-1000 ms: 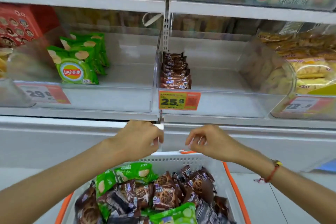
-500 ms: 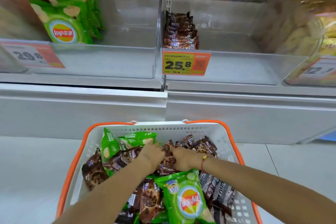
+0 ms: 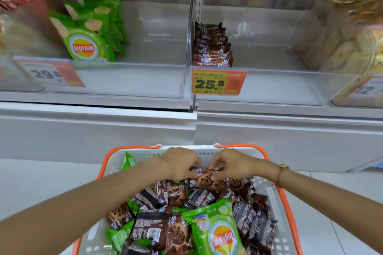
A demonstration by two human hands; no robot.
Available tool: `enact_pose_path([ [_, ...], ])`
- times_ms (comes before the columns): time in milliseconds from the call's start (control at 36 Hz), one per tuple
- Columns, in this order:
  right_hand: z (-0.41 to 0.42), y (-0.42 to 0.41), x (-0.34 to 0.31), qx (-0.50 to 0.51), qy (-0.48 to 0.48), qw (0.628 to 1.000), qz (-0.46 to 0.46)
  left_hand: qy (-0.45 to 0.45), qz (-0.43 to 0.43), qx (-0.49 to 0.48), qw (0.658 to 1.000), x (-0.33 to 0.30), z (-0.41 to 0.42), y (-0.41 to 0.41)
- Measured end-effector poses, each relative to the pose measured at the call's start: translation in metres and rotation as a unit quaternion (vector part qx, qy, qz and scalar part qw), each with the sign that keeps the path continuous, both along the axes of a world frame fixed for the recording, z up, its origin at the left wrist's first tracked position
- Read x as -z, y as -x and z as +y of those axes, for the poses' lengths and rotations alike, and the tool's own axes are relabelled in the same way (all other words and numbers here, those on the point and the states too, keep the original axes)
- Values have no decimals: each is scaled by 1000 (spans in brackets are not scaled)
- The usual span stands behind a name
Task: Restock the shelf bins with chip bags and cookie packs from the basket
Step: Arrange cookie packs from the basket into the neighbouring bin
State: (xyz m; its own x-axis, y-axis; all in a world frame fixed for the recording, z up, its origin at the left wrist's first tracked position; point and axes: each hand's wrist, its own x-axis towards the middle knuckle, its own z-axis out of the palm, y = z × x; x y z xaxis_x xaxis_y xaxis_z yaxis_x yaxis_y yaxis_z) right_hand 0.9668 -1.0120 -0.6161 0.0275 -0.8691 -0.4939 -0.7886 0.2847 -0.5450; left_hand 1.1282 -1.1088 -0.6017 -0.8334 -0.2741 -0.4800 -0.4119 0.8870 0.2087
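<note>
1. Since half a second ago my hands have come up out of the heap: they were pressed down among the packs, and now they hold one cookie pack [image 3: 207,178] lifted just above the pile, toward the far end of the basket [image 3: 289,203].
2. My left hand [image 3: 180,163] pinches the pack's left end, fingers curled round it; my right hand [image 3: 230,163] pinches the right end the same way.
3. The pack lies roughly level, its long axis running left to right between my hands, one crimped end under each hand. Which face is up I can't say for sure.
4. The cookie bin [image 3: 269,87], behind the 25.8 price tag [image 3: 218,83], holds a short row of cookie packs [image 3: 212,47] at its left side, standing one behind another.
5. Risks, as I judge them: pinching only the crimped ends, the pack could slip or sag as I lift it; a neighbouring pack might catch and get dragged out over the rim; I might clip the bin's clear front wall going in.
6. The green chip bag [image 3: 217,230] near me belongs in the left-hand chip bin [image 3: 132,80], not this one.
</note>
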Motion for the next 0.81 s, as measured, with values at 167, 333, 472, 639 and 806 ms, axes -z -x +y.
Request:
enact_pose_path([
  [167,8,19,-94,28,113,992,-53,-10,103,-37,994,-90,-15,1],
  [333,8,25,-178,43,320,946,-9,35,262,-70,962,-177,-29,0],
  [472,-16,39,-229,63,460,885,27,81,386,-78,916,-228,-53,16],
  [639,-59,66,-243,83,397,911,76,135,310,-51,940,-237,-94,56],
  [806,-87,86,-229,99,190,977,11,198,184,26,962,-218,-109,84],
])
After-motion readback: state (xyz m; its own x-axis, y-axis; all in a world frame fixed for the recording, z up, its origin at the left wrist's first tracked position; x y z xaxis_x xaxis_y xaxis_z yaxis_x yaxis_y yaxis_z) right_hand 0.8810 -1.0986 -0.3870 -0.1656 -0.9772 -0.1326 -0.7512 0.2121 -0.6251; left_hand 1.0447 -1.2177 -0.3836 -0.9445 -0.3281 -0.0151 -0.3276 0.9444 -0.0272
